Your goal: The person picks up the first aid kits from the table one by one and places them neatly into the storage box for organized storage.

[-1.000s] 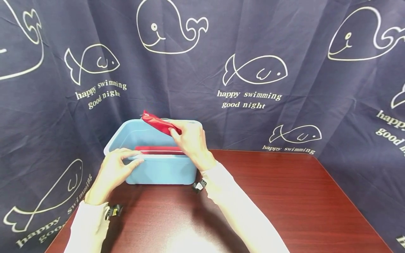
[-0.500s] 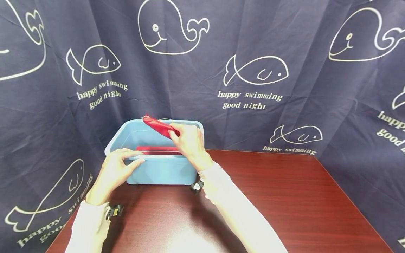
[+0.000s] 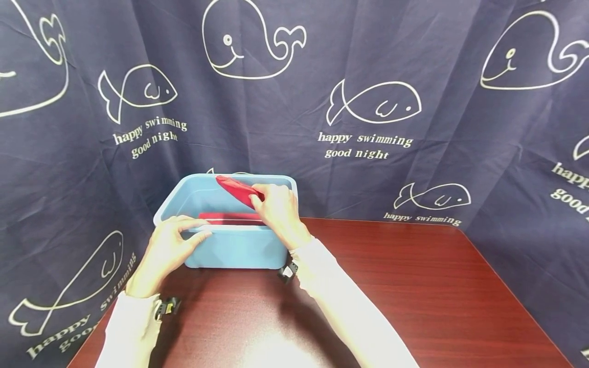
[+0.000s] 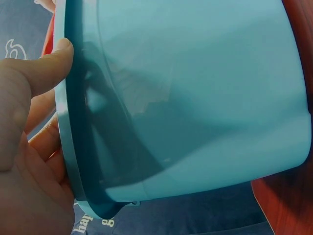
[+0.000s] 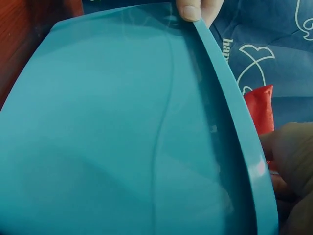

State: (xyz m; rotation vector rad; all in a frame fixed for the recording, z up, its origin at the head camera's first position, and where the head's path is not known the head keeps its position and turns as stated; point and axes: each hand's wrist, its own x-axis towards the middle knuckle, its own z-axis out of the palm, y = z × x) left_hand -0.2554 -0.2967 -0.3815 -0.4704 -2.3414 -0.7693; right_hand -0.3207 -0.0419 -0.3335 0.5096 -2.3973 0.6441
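Note:
A light blue plastic bin (image 3: 236, 250) stands upright near the back left of the table. My left hand (image 3: 167, 243) grips its front rim at the left, with the thumb (image 4: 61, 56) on the outer side. Over the bin's right half, my right hand (image 3: 278, 212) pinches one end of a slim, soft red packet (image 3: 236, 191). That packet slants, its free end up to the left by the back rim. In the right wrist view, a pointed corner of the packet (image 5: 261, 110) shows behind the rim; the fingers are partly hidden. Inside the bin lies a flat red thing (image 3: 225, 218) with a white line.
The reddish-brown wooden table (image 3: 391, 286) extends to the right and front of the bin. Dark blue cloth (image 3: 276, 122) with white whale and fish drawings hangs behind and at both sides. A small black device sits at each wrist.
The red packet's free end has come down from above the back rim to about its level and shifted slightly right. My right hand has lowered a little; my left hand keeps its place.

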